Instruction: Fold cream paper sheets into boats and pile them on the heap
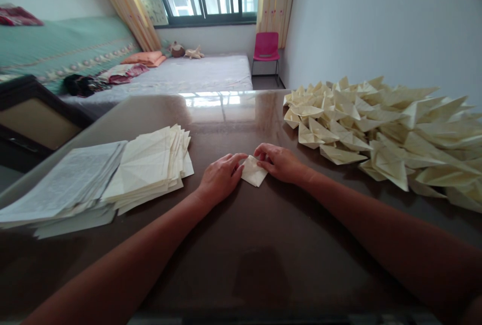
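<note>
A small cream piece of folded paper (254, 173) lies on the brown table between my hands, one corner pointing toward me. My left hand (223, 174) is at its left edge, thumb and forefinger closed on that side. On the other side, my right hand (279, 161) pinches the upper right edge between thumb and curled fingers. Left of my hands is a stack of creased cream paper sheets (145, 164). A large pile of folded paper pieces (350, 129) with pointed tips spreads over the table's right side.
Printed sheets (71, 179) lie at the table's left, partly under the cream stack. The glossy table (233, 249) reflects the window. Beyond its far edge are a bed (211, 71) and a pink chair (266, 47); a dark wooden cabinet (37, 119) stands at the left.
</note>
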`<state>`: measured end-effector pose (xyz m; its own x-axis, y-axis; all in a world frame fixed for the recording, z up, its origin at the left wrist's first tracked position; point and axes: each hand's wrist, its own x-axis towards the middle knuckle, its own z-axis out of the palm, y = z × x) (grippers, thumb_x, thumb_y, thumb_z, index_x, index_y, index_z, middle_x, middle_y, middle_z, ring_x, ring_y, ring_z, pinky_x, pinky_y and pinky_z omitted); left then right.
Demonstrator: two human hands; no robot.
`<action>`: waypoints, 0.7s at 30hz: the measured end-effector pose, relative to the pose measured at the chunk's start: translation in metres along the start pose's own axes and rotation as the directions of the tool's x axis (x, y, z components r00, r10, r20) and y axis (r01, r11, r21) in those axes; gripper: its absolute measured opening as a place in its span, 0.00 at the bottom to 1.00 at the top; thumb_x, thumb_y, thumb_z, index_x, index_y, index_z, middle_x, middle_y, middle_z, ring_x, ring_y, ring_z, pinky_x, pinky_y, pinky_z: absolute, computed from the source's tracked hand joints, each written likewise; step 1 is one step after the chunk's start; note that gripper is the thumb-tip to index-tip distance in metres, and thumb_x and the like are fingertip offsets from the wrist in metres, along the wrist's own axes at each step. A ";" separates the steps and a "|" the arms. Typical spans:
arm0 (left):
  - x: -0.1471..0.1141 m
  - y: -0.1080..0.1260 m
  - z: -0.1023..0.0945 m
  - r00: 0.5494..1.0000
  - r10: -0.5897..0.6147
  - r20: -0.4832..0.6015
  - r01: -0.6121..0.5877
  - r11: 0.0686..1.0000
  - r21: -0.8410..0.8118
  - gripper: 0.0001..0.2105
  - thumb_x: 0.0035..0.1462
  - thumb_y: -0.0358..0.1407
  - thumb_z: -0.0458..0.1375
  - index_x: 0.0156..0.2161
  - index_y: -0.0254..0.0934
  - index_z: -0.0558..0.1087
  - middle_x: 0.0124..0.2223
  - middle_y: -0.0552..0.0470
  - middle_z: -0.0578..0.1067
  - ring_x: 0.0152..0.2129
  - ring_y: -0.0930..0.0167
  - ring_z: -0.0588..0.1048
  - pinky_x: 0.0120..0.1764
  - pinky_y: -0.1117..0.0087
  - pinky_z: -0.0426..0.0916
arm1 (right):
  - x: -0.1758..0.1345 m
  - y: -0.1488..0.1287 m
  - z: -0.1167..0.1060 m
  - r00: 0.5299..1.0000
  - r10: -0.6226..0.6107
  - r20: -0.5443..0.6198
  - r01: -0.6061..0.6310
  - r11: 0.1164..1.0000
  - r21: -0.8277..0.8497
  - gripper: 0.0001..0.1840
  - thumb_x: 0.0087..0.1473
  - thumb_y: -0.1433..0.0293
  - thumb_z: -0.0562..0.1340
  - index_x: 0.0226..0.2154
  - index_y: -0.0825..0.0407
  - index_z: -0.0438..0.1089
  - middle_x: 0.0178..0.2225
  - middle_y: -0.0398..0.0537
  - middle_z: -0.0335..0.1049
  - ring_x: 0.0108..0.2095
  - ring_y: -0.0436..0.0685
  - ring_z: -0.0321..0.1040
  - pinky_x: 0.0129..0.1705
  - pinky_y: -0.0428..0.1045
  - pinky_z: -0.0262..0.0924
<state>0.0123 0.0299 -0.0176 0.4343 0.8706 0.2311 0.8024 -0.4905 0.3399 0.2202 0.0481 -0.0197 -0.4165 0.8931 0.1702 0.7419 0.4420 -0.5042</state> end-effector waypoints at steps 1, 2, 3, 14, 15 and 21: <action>-0.001 0.001 0.000 1.000 0.009 0.007 -0.009 0.999 0.044 0.15 0.62 0.38 0.49 0.52 0.45 0.70 0.37 0.52 0.73 0.29 0.71 0.73 0.33 0.72 0.64 | 0.000 0.000 0.000 1.000 -0.006 0.005 0.007 1.000 -0.013 0.08 0.54 0.71 0.59 0.39 0.50 0.67 0.35 0.45 0.70 0.33 0.52 0.66 0.36 0.46 0.56; -0.001 0.001 0.000 1.000 0.016 0.014 -0.017 0.996 0.084 0.15 0.63 0.39 0.48 0.53 0.47 0.69 0.39 0.52 0.72 0.29 0.71 0.73 0.32 0.72 0.65 | -0.001 -0.001 0.000 1.000 -0.011 0.008 0.011 1.000 -0.028 0.08 0.55 0.71 0.59 0.39 0.50 0.68 0.35 0.45 0.70 0.33 0.52 0.66 0.36 0.46 0.56; -0.002 0.002 0.001 0.999 0.029 0.020 -0.032 0.992 0.120 0.15 0.64 0.39 0.47 0.53 0.48 0.69 0.41 0.52 0.72 0.29 0.71 0.73 0.31 0.72 0.65 | -0.002 -0.001 0.000 1.000 -0.014 0.009 0.015 0.999 -0.042 0.08 0.55 0.71 0.58 0.40 0.49 0.69 0.36 0.45 0.70 0.34 0.52 0.66 0.36 0.46 0.56; -0.015 0.013 -0.009 0.960 0.228 0.161 -0.278 0.835 0.474 0.21 0.63 0.30 0.47 0.60 0.44 0.63 0.60 0.59 0.67 0.41 0.66 0.68 0.31 0.69 0.70 | -0.013 -0.005 -0.014 0.957 -0.231 0.178 0.282 0.889 -0.360 0.20 0.61 0.72 0.53 0.53 0.42 0.66 0.47 0.47 0.67 0.46 0.56 0.63 0.42 0.49 0.56; -0.016 0.014 -0.010 0.957 0.231 0.177 -0.289 0.820 0.495 0.21 0.63 0.29 0.47 0.60 0.42 0.62 0.61 0.59 0.66 0.41 0.66 0.68 0.32 0.68 0.71 | -0.016 -0.007 -0.017 0.947 -0.240 0.216 0.310 0.859 -0.406 0.21 0.61 0.72 0.53 0.55 0.42 0.63 0.49 0.48 0.67 0.47 0.58 0.62 0.41 0.50 0.56; -0.021 0.018 -0.012 0.950 0.221 0.221 -0.309 0.764 0.566 0.21 0.62 0.28 0.47 0.60 0.38 0.62 0.61 0.54 0.65 0.44 0.64 0.68 0.32 0.66 0.71 | -0.033 -0.031 -0.023 0.952 -0.103 0.287 0.259 0.771 -0.581 0.19 0.62 0.73 0.50 0.55 0.52 0.63 0.51 0.56 0.66 0.48 0.61 0.60 0.40 0.54 0.56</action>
<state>0.0124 0.0021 -0.0059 0.6803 0.7270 0.0931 0.7104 -0.6228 -0.3278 0.2230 0.0071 0.0096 -0.6240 0.7809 -0.0294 0.7699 0.6208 0.1475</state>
